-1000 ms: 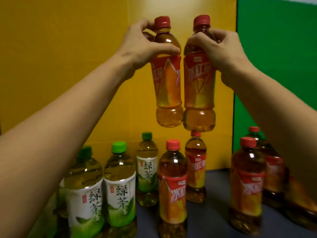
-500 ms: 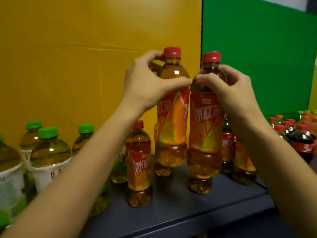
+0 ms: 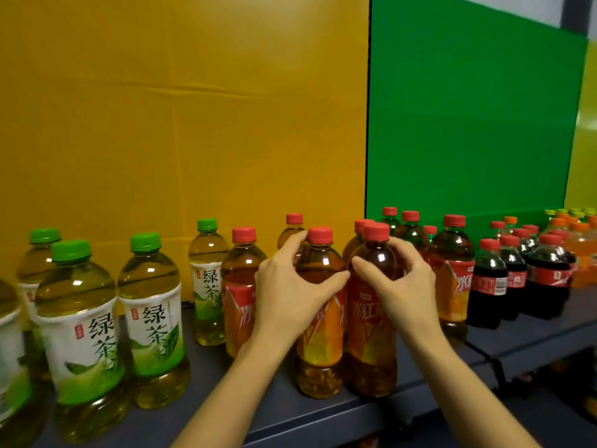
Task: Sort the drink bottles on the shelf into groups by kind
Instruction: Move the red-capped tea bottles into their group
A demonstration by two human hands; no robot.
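Left iced tea bottle (image 3: pixel 319 350) and right iced tea bottle (image 3: pixel 371 337) stand upright, side by side and touching, near the front edge of the dark grey shelf (image 3: pixel 290 418). Both have red caps and red-orange labels. The left hand (image 3: pixel 290 295) grips the left iced tea bottle at its shoulder, thumb across the front and fingers curled round the back just below the cap. The right hand (image 3: pixel 403 286) holds the right iced tea bottle in the same way, thumb at the front and fingers wrapped round the far side.

Just left of the pair stands another iced tea bottle (image 3: pixel 240 286). Beyond that one, green tea bottles (image 3: pixel 77 318) with green caps and white-and-green labels fill the left end of the shelf. A further iced tea bottle (image 3: pixel 452 270) stands just right of the right hand. Past it comes a cluster of cola bottles (image 3: pixel 487 286), then orange soda bottles (image 3: pixel 581 244) at the far right. Behind the shelf, a yellow panel (image 3: pixel 161 124) meets a green panel (image 3: pixel 468 124).
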